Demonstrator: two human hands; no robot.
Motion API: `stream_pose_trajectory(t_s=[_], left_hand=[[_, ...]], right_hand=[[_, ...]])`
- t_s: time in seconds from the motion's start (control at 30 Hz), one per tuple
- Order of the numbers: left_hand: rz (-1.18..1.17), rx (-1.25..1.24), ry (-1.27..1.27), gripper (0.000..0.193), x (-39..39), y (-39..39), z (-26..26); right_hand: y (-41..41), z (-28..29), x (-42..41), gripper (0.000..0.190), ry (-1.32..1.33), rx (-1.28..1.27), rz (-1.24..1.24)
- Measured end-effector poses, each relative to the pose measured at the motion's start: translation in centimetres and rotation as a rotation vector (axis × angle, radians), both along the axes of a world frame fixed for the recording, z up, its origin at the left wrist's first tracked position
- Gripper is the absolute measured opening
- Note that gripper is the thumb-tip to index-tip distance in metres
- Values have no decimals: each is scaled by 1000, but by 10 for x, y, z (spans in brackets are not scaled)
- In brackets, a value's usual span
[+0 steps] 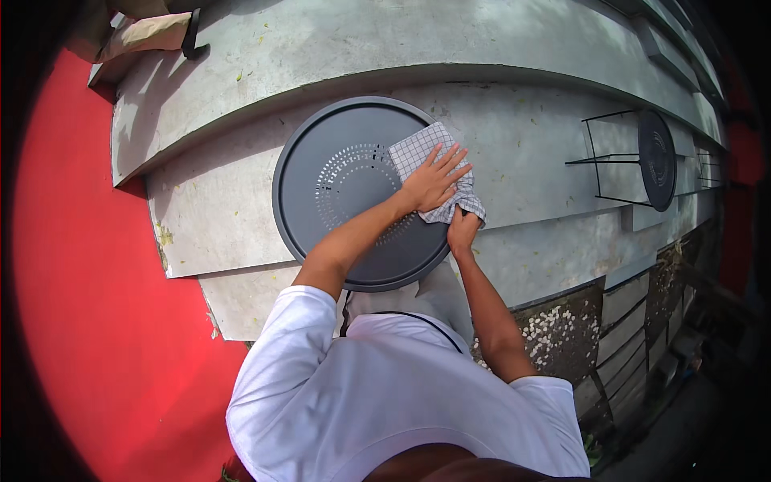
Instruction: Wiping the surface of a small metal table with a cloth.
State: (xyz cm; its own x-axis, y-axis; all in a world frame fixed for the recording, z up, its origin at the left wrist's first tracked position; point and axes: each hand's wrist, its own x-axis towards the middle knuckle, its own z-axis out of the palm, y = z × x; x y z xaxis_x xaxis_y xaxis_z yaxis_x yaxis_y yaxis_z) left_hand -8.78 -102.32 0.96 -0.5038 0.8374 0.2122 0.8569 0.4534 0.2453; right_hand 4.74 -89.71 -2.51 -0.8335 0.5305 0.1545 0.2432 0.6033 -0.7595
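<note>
A round dark grey metal tabletop (301,187) with a raised rim and rings of punched holes lies before me, above my legs. My left hand (429,184) presses flat, fingers spread, on a white-and-dark checked cloth (415,149) over the tabletop's right part. At the right rim, my right hand (464,232) is closed around a bunched end of the same cloth. Whether those fingers also grip the rim is hidden by the fabric. The table's legs are mostly out of sight beneath the top.
Wide grey concrete steps (211,223) run across the view. A smaller round dark table with thin metal legs (656,159) stands to the right. Red surface (90,241) borders the steps at left. What looks like a person's beige trouser leg (147,35) is upper left. White pebbles (560,331) lie lower right.
</note>
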Motion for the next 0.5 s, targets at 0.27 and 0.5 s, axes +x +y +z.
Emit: stream_pose_trajectory(t_s=[0.27,0.5], left_hand=[[713,44,49,73,-69,-140,-3],[1207,-115,-129,74,107,-213,-1]], right_hand=[[-10,42,-11,46,-221,-192,-43],[-7,43,-9,45,-223,-212,-52]])
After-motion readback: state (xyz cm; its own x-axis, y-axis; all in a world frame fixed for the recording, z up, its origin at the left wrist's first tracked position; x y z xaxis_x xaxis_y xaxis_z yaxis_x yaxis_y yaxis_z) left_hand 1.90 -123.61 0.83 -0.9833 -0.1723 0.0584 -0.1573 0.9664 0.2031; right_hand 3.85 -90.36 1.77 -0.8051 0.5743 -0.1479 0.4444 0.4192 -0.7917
